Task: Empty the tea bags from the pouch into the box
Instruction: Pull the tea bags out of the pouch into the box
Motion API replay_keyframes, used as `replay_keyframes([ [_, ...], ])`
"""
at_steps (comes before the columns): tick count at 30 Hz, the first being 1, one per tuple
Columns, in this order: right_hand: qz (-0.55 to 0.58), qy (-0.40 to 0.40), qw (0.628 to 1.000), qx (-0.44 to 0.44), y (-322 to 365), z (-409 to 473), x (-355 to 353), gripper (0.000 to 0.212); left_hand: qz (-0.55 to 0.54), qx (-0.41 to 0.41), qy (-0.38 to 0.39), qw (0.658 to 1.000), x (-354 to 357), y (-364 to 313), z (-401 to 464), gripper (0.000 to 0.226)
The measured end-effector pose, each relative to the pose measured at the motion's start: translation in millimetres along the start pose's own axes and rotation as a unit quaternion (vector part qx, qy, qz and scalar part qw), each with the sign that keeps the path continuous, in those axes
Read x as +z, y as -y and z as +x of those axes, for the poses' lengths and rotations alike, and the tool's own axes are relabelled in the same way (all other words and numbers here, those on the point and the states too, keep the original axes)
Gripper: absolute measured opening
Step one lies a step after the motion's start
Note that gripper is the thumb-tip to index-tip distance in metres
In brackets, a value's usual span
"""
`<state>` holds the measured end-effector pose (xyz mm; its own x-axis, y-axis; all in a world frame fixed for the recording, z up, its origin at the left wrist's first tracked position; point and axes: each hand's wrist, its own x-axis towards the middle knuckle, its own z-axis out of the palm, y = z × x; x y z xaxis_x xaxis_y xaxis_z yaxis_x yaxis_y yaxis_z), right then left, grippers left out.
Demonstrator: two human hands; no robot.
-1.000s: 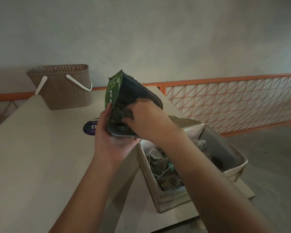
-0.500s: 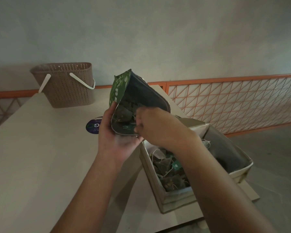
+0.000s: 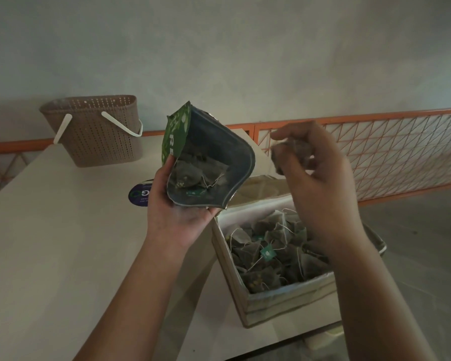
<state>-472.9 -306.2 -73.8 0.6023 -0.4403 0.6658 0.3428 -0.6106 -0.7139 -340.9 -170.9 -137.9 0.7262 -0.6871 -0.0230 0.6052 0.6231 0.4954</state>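
Observation:
My left hand [image 3: 177, 212] grips the green pouch [image 3: 208, 157] from below, its mouth gaping toward me. Several pyramid tea bags [image 3: 193, 171] lie inside it. My right hand [image 3: 320, 178] is raised to the right of the pouch, above the box, and pinches a tea bag [image 3: 289, 155] in its fingertips. The open cardboard box [image 3: 284, 300] stands on the table at the right edge, with several tea bags [image 3: 268, 251] with strings and green tags heaped in it.
A perforated beige basket [image 3: 99, 131] with white handles stands at the table's far left. A round purple sticker [image 3: 138, 195] lies on the beige table [image 3: 50, 243] behind my left hand. An orange lattice railing [image 3: 388, 152] runs along the right, past the table edge.
My right hand has come out of the pouch with a tea bag and moved up and to the right, over the box. The left hand keeps the pouch where it was.

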Motion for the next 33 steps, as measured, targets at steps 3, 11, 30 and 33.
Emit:
replay_keyframes([
  [3,-0.016,0.032,0.999,0.04,-10.7,-9.7,-5.6,0.013,-0.022,0.0,-0.007,1.0,1.7,1.8,-0.7,0.052],
  [11,-0.12,0.055,0.991,-0.007,-19.2,-14.5,20.2,0.011,-0.02,0.011,-0.017,1.0,4.4,2.8,-2.5,0.053],
  [30,-0.42,0.334,0.844,-0.026,-20.1,24.7,109.2,0.035,-0.026,0.013,-0.049,0.998,6.2,-1.6,-11.8,0.049],
  [33,-0.375,0.326,0.868,-0.021,-21.2,22.3,104.3,0.032,-0.026,0.012,-0.043,0.999,4.9,-1.0,-11.5,0.049],
])
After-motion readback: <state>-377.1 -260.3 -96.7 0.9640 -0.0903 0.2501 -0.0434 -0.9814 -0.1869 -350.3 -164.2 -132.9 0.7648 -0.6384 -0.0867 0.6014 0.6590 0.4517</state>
